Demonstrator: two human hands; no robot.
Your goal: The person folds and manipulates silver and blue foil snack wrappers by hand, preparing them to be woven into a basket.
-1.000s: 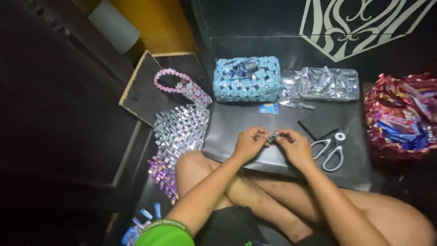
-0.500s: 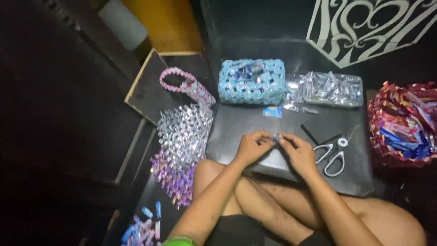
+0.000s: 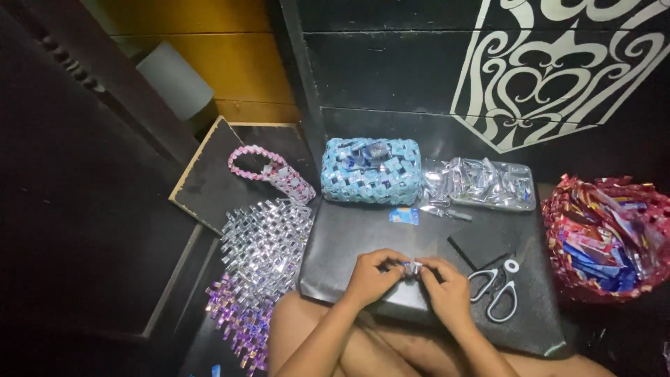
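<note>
A person sat with bare legs under a dark board that served as a counter (image 3: 363, 241), seen from above. Both hands met at the near edge of it, at about 6 o'clock in the view. The left hand (image 3: 370, 276) and the right hand (image 3: 447, 290) each pinched one end of a small folded silver wrapper piece (image 3: 413, 267), fingertips closed tight on it, thumbs on top. The piece sat directly between the two grips, the left at its 9 o'clock, the right at its 3 o'clock, lifted just above the counter.

The piece looked tiny and slick, so it could likely slip from the fingertips or spring open if either pinch eased. The light was dim, which could make a crooked fold hard to notice. A pair of white-handled scissors (image 3: 497, 290) lay just beside the right hand at its 3 o'clock, blades pointing away toward a black card; a sideways sweep of that hand could knock them.

At 12 o'clock from the hands stood a woven blue box (image 3: 371, 171), with a clear bag of silver strips (image 3: 488, 183) to its right. A red woven basket of wrappers (image 3: 607, 237) sat at 3 o'clock, and a silver woven mat (image 3: 265, 241) at 9 o'clock.
</note>
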